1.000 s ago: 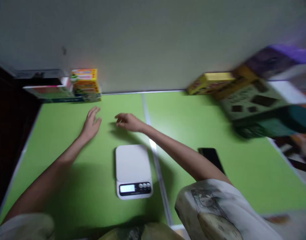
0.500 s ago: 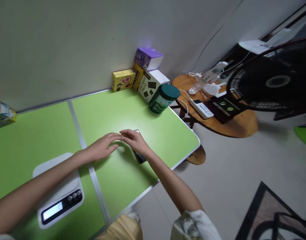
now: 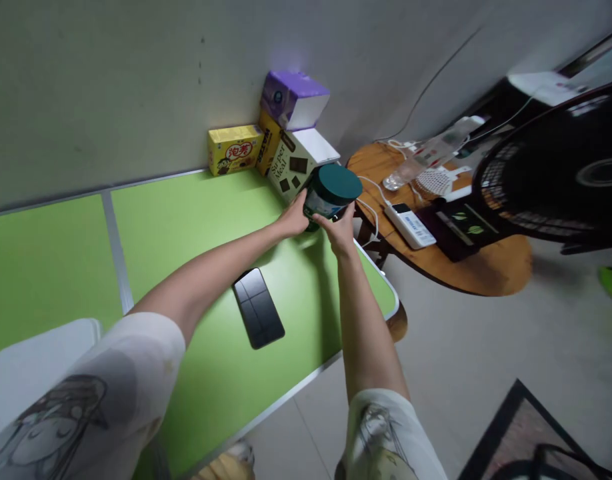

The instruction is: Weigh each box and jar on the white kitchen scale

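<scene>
A green plastic jar (image 3: 339,184) with a dark green lid stands at the table's right end, just in front of the boxes. My left hand (image 3: 295,217) is closed against its left side. On the jar's right side, my right hand (image 3: 339,230) grips it, thumb across the front. Whether the jar's base touches the table cannot be made out. Between my forearms a black smartphone (image 3: 259,308) lies flat on the green table (image 3: 196,393). My left sleeve covers part of the white kitchen scale (image 3: 41,357).
Behind the jar are a cream "Super Meal" box (image 3: 301,163), a purple box (image 3: 296,100) and a yellow box (image 3: 235,150) by the wall. On the right, a round wooden table (image 3: 496,267) carries a bottle (image 3: 431,155), a power strip (image 3: 410,225) and cables. A black fan (image 3: 561,167) stands there.
Both hands, close together above the phone before, have reached forward and right and taken hold of the jar. The phone is now uncovered. The view has shifted to the right.
</scene>
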`<state>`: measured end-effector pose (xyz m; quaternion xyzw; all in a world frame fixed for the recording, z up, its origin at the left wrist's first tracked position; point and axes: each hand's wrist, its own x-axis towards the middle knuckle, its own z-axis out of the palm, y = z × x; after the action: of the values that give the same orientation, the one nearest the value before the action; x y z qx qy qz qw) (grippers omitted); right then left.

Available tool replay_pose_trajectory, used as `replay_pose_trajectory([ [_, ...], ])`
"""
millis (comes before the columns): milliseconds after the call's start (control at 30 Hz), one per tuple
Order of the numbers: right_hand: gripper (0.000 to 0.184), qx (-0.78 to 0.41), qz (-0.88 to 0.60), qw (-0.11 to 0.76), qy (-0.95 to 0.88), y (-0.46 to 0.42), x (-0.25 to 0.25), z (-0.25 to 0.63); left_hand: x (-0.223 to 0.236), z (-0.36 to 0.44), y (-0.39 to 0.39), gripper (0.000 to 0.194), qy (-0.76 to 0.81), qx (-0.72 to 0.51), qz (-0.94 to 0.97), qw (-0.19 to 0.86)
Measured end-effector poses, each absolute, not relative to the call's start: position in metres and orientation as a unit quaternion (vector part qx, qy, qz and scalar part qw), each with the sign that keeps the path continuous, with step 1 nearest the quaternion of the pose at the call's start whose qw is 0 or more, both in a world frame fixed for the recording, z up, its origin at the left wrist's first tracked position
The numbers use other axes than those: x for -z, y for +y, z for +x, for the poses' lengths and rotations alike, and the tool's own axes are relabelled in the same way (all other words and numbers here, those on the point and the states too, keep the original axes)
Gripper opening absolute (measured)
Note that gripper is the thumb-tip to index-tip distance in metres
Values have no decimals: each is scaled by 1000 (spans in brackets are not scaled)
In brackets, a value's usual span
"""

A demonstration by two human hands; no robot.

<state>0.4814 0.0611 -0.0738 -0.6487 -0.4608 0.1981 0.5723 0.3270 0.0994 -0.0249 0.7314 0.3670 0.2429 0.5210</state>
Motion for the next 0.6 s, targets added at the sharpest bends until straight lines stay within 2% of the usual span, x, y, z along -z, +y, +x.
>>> replay_pose_trajectory([
  [133,105,-173,-645,571,-476,65,73,482,25,336,100,90,368,-248,726,525],
  [267,95,-138,-667,568,-461,39,59,450,21,303,68,99,373,-240,733,516],
  [433,78,-140,-612,568,-533,-17,18,362,-11,202,-9,99,324,-345,753,457],
  [600,73,-261,-527,494,-641,-70,-16,240,-45,70,-109,94,428,-373,734,372],
])
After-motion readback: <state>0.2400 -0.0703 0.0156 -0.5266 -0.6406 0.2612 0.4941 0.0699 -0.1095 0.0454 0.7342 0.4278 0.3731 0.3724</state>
